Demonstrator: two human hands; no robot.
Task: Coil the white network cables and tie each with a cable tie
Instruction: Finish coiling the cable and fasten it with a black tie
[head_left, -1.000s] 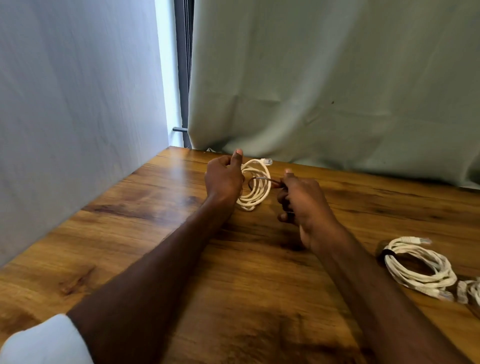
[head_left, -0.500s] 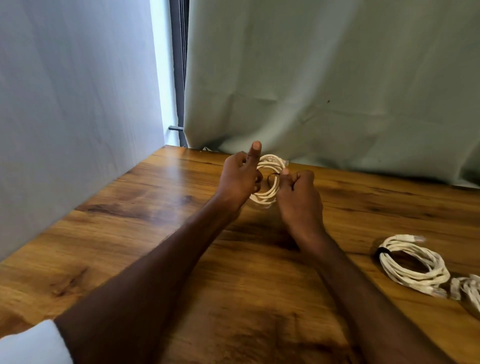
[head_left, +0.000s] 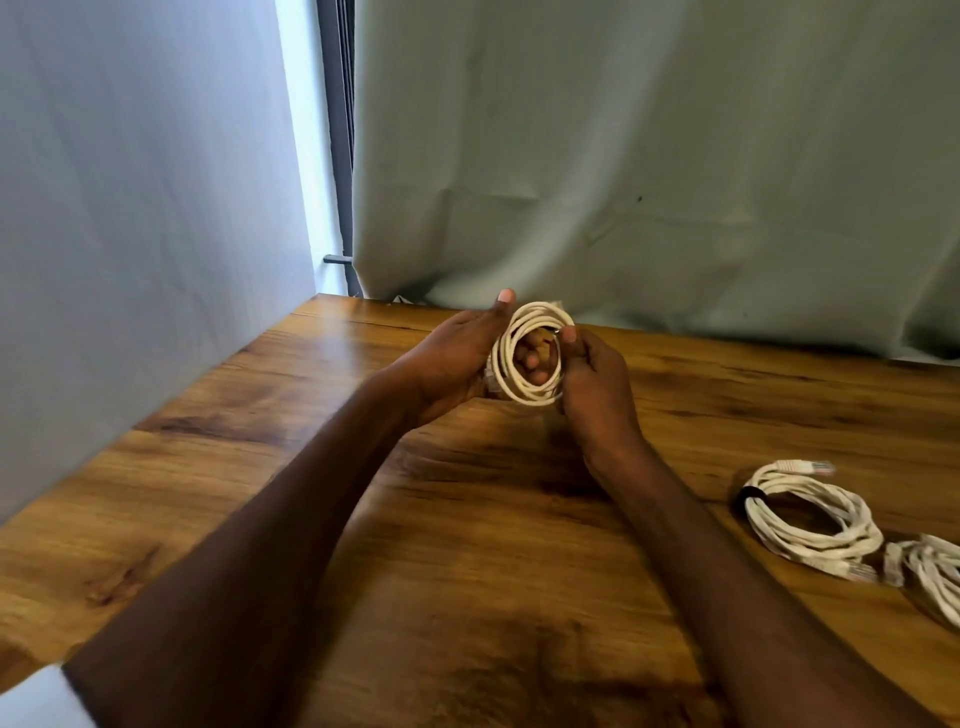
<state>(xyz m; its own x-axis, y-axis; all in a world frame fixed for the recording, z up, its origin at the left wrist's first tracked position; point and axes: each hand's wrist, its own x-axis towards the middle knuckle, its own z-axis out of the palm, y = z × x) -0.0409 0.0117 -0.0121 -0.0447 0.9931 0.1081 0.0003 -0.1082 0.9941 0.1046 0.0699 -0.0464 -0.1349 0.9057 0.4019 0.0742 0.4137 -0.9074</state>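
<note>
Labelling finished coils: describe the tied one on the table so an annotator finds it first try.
Start at the wooden table and go to its right side, past the person's right forearm. The tied coil lies flat there, apart from both hands. A black cable tie wraps its left edge, unlike the held coil or the cut-off bundle at the frame's right edge.

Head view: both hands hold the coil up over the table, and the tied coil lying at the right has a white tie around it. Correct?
Not quite. In the head view the tie on the tied coil is black, not white. The rest stands: the left hand and right hand hold the coil over the table.
</note>
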